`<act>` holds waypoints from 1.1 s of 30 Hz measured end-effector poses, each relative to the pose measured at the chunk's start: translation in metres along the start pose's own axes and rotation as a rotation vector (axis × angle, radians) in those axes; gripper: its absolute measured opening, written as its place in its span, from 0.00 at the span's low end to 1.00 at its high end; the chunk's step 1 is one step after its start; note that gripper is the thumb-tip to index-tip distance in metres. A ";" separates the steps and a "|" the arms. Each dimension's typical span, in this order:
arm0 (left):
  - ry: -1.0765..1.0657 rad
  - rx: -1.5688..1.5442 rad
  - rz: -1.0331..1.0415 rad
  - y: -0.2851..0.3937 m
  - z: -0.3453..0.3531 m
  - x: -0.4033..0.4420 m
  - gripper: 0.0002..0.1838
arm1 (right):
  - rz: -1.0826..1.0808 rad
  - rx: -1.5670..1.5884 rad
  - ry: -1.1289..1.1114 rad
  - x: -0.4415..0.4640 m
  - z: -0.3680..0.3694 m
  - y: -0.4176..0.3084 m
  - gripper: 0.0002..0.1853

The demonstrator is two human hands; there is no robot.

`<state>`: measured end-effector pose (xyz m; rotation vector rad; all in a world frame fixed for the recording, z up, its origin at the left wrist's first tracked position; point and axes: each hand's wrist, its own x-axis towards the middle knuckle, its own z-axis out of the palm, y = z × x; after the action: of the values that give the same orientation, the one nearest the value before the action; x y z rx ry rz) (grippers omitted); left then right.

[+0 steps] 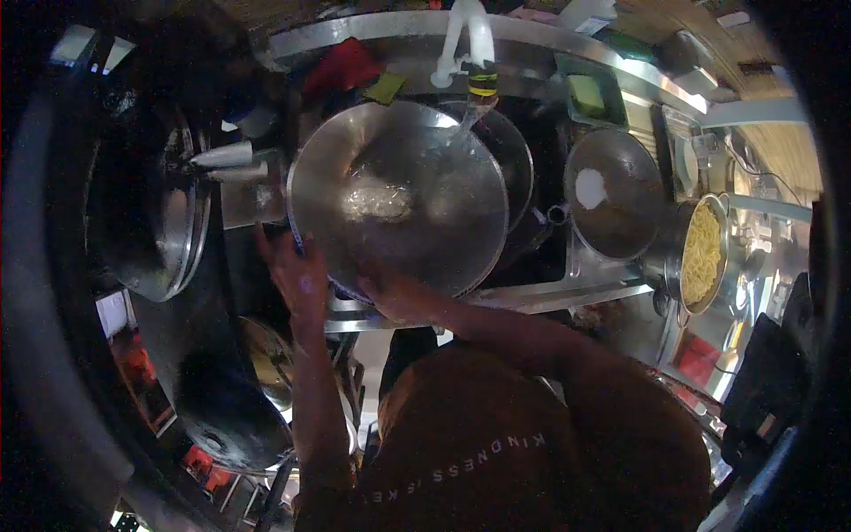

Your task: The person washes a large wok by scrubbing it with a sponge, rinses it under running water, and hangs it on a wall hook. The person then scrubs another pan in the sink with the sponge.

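Observation:
A large round metal bowl [417,253] sits in the sink under the tap [479,40], tilted slightly towards me. Water runs from the tap into it, and its bottom shines with ripples. My left hand [300,275] is at the bowl's left rim, its fingers apart and stretched upward, some just outside the edge. My right hand [394,294] is at the near rim, with fingers curled over the edge. A bit of blue shows at the rim by both hands, too dark to name.
A second pan [519,151] lies partly behind the bowl. To the right are a wok with something white in it [616,226] and a pot of noodles [702,253]. Large dark pans [160,213] stand on the left. A red cloth [341,66] lies behind the sink.

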<state>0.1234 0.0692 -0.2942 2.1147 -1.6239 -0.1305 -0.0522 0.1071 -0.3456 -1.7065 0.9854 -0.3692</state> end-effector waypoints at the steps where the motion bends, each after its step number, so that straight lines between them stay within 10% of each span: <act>1: -0.010 0.002 -0.003 -0.003 0.000 0.000 0.12 | -0.035 -0.018 0.036 -0.017 -0.018 -0.011 0.21; 10: 0.080 0.146 0.418 0.066 -0.009 0.012 0.16 | 0.214 -0.467 0.466 0.020 -0.137 0.153 0.21; 15: -0.690 -1.316 -0.372 0.164 0.051 0.049 0.13 | 0.282 -0.243 0.590 0.088 -0.152 0.161 0.23; 23: -0.851 -1.595 -0.822 0.235 0.162 0.101 0.16 | -0.225 0.802 0.820 0.088 -0.140 0.171 0.25; 27: -0.787 -0.894 -0.176 0.236 0.150 0.107 0.13 | -0.422 1.095 0.799 0.087 -0.101 0.189 0.27; 30: -1.046 -0.581 -0.178 0.247 0.083 0.108 0.11 | -0.255 1.432 0.538 0.086 -0.081 0.231 0.26; 33: -0.800 -0.839 0.322 0.207 0.071 0.091 0.11 | -0.293 1.394 0.313 0.079 -0.101 0.219 0.26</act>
<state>-0.0584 -0.0771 -0.2527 1.1661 -1.8044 -1.4125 -0.1655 -0.0349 -0.5225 -0.4871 0.4125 -1.1983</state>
